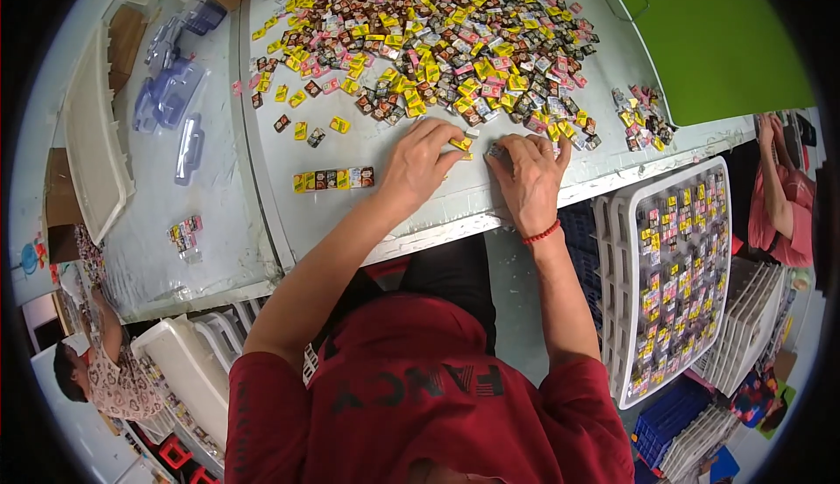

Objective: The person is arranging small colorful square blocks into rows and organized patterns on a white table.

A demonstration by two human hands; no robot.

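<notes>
In the head view, the left hand [418, 166] pinches a small yellow glossy packet [461, 143] between narrow fingers on the pale tabletop [367, 213], just near of a heap of square wrapped packets [437, 29]. The right hand [528, 178] lies just beside it, fingers curled on a grey packet [499, 149]. A short row of packets [334, 179] lies left.

Glossy, probably foil-wrapped small packets [437, 38] heaped on matt grey table [350, 213]; white plastic slotted tray [612, 221]; clear glossy plastic blister shells [171, 90]; red cloth shirt [420, 396].
</notes>
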